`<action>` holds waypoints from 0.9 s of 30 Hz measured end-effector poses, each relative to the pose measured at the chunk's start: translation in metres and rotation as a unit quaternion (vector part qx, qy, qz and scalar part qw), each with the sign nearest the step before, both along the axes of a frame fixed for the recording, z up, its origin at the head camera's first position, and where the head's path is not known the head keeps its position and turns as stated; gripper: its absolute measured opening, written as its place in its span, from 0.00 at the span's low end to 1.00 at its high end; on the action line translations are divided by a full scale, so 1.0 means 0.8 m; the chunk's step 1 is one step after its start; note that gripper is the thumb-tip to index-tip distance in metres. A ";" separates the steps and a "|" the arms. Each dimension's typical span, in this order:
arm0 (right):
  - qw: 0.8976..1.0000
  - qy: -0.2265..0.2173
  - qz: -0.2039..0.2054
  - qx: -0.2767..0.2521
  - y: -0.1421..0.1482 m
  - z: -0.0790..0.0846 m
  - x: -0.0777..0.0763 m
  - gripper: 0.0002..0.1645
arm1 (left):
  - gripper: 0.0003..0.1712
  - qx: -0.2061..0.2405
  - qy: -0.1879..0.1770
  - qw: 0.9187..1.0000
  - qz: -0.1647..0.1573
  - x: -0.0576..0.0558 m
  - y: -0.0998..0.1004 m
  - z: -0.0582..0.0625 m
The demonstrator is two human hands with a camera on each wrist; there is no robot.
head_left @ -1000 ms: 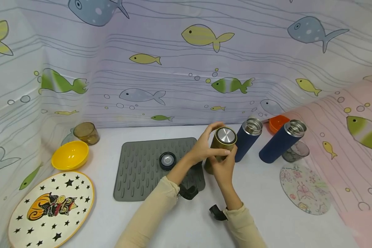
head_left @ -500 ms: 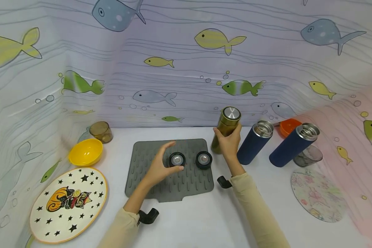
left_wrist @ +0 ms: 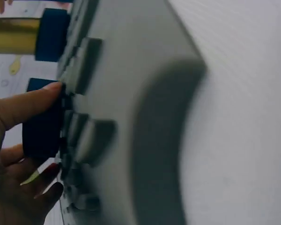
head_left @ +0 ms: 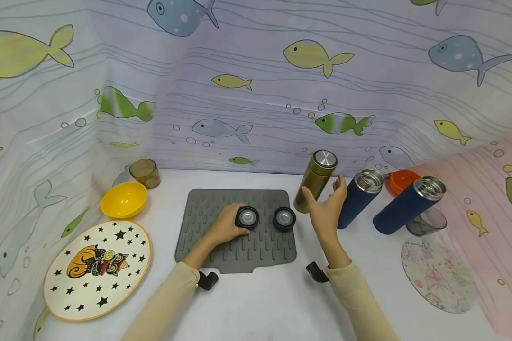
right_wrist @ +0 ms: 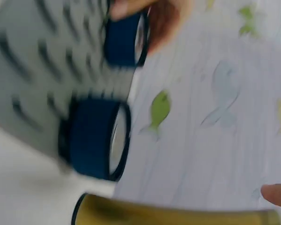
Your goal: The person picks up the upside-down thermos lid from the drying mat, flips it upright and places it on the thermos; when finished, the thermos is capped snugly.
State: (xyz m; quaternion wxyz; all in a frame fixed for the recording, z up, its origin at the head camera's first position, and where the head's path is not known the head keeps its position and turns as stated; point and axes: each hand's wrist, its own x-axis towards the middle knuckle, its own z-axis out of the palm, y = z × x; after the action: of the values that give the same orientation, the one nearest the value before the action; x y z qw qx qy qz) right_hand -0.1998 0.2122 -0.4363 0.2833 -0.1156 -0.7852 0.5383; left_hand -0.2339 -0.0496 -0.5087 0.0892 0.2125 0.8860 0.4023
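My left hand (head_left: 225, 225) grips a flask lid (head_left: 248, 218), dark blue with a black rim, low over the grey ribbed mat (head_left: 234, 258). In the left wrist view, thumb and fingers lie around this lid (left_wrist: 41, 129). A second, similar lid (head_left: 284, 219) sits at the mat's right edge, large in the right wrist view (right_wrist: 93, 138). Just right of the mat, a gold flask (head_left: 315, 182) with a steel-topped cap stands upright. My right hand (head_left: 327, 213) is beside it with fingers spread, thumb overlapping the flask's lower side in the head view.
Two lidless blue flasks (head_left: 358, 201) (head_left: 403, 210) stand at the right, near an orange bowl (head_left: 403, 181), a smoky glass (head_left: 426, 221) and a flowered round mat (head_left: 437, 277). At the left are a yellow bowl (head_left: 123, 200), an amber glass (head_left: 145, 173) and a star-patterned plate (head_left: 98, 293).
My left hand has left the gold flask, opened around the left lid, then closed on it. The flask went back beside the mat in my right hand, whose fingers have since spread off it.
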 end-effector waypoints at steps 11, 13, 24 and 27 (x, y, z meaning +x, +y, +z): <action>0.920 -0.215 0.280 -0.172 -0.046 -0.010 0.066 0.41 | 0.44 0.108 0.043 0.993 0.000 0.052 0.005 0.057; 0.897 -0.232 0.316 -0.204 -0.050 -0.012 0.071 0.39 | 0.43 0.124 0.048 0.991 -0.009 0.065 0.010 0.069; 0.825 -0.222 0.409 -0.320 -0.050 -0.009 0.093 0.33 | 0.42 0.133 0.068 0.988 -0.030 0.102 0.024 0.083; 0.824 -0.218 0.406 -0.331 -0.049 -0.009 0.097 0.31 | 0.43 0.138 0.067 0.987 -0.041 0.103 0.023 0.081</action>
State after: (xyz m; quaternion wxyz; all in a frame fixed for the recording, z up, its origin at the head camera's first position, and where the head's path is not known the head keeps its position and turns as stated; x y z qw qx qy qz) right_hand -0.1226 0.1731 -0.4435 -0.1940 0.0124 -0.5774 0.7930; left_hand -0.1513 -0.0312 -0.4437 0.0157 0.2857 0.8165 0.5014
